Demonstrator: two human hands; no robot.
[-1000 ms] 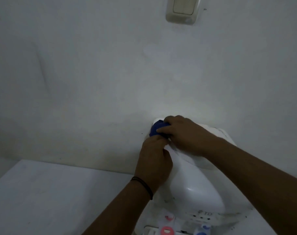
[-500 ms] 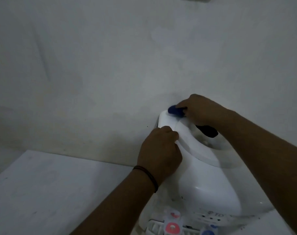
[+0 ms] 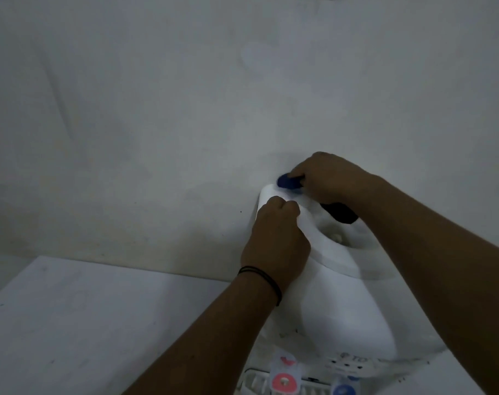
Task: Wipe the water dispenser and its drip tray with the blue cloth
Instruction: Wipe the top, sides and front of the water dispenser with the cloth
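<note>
A white water dispenser (image 3: 345, 317) stands against the wall at lower right. My right hand (image 3: 331, 178) grips the blue cloth (image 3: 289, 182) and presses it on the dispenser's back top edge, near the wall. My left hand (image 3: 276, 235), with a black band at the wrist, curls over the left top edge of the dispenser and holds it. A dark opening (image 3: 339, 213) shows in the top recess below my right hand. The red tap (image 3: 283, 382), the blue tap (image 3: 342, 390) and part of the drip tray (image 3: 255, 380) appear at the bottom edge.
A white table top (image 3: 85, 323) stretches to the left of the dispenser. A plain white wall (image 3: 185, 109) rises directly behind it. A wall switch just shows at the top edge.
My right hand has carried the cloth from the left back corner further back and right along the top edge. My left hand has stayed on the left edge. The view tilted down.
</note>
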